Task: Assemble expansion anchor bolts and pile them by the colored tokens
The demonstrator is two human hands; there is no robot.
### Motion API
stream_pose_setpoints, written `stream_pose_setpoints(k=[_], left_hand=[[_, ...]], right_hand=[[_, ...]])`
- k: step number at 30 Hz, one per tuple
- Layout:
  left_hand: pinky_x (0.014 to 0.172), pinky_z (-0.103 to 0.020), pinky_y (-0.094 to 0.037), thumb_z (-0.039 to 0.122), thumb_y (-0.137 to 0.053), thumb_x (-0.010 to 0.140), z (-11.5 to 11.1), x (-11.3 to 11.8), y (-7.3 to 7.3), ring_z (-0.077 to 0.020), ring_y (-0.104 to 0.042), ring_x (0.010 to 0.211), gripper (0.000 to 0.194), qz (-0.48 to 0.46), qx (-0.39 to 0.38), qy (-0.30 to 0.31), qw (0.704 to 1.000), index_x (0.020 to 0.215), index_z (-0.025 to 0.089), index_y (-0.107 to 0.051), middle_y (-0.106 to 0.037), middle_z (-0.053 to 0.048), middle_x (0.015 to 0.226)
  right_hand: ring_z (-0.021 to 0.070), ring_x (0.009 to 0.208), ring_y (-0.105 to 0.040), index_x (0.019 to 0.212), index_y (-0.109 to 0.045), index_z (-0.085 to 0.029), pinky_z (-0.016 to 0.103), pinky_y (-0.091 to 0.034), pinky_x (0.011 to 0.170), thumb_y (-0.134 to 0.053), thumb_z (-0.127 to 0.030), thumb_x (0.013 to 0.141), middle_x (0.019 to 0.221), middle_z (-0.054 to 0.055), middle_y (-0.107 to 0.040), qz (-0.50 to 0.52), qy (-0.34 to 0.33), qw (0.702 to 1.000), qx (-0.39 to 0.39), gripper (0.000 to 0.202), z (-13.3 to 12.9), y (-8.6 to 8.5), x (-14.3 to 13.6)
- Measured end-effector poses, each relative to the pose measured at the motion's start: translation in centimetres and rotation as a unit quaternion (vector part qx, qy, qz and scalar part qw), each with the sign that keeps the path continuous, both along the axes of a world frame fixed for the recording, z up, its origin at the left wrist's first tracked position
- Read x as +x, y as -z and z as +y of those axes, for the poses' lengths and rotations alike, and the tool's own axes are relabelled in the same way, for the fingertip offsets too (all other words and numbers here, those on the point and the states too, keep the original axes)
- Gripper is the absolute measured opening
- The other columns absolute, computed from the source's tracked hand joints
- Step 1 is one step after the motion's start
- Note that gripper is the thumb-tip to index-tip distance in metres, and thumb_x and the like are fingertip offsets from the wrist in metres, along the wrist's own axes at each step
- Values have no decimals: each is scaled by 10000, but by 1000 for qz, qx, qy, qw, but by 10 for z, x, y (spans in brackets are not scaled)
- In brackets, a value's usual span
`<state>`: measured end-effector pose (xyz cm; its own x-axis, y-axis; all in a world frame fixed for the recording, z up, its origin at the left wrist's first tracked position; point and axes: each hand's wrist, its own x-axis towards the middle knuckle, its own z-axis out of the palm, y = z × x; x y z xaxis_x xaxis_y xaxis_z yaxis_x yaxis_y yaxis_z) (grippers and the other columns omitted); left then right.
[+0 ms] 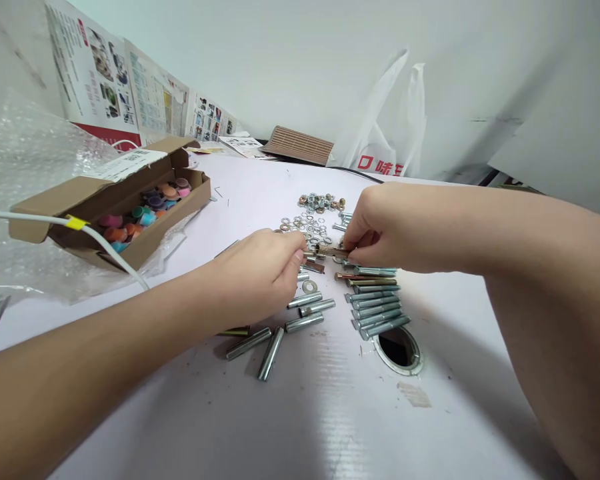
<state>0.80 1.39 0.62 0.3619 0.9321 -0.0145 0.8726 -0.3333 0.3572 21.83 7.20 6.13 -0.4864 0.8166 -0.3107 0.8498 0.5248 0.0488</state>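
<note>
My left hand (265,277) is closed on a threaded metal piece (310,255) that sticks out past the fingertips. Facing it, my right hand (380,230) pinches a brownish metal sleeve (333,251); the two parts lie end to end, and whether they touch is unclear. Below my right hand is a row of bolts (377,303), mostly silver with a few brassy. Several silver metal tubes (305,323) lie below my left hand, near a flat washer (309,287). Beyond both hands are loose washers (313,227) and a pile of nuts (320,202).
An open cardboard box (180,215) of colourful small pots stands at the left, with bubble wrap (25,187) and a white cable (105,243). A round hole (399,349) opens in the white table (300,427). A white plastic bag (380,133) stands at the back.
</note>
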Motion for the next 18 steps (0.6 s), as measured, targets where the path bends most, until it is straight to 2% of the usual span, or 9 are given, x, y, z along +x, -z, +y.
stream_pose_setpoints(k=[7,13,15,18], left_hand=[[727,-390,-404,314,-318,975,4,-3,2,-233,-581,779,253,-14,12,-6,1000,914,232,-550,-617,-50,829],[742,-381,-432,314,-343,953,0,-1,3,-236,-612,827,262,-22,5,-15,1000,1018,249,-589,-635,-53,877],[742,-366,-443,296,-408,910,-2,-1,1,-232,-620,846,260,-22,0,-14,1000,1090,261,-592,-650,-56,941],[675,-336,-444,287,-478,848,-5,-2,-2,-224,-613,825,390,-17,-14,-18,1000,1230,279,-559,-653,-76,1099]], right_hand=[[71,456,-222,643,-422,-186,291,-196,488,-565,-218,760,551,-24,-374,-27,-9,999,27,187,-1,4,-5],[80,446,-236,705,-557,-208,296,-185,482,-598,-301,780,543,-20,-415,-48,-17,997,64,126,-11,7,-15],[84,450,-249,751,-598,-212,298,-185,497,-611,-292,778,535,-19,-414,-47,-17,995,84,85,-13,7,-17],[92,461,-291,746,-620,-207,299,-196,527,-632,-261,750,512,-9,-410,-63,-1,994,90,56,-16,5,-18]])
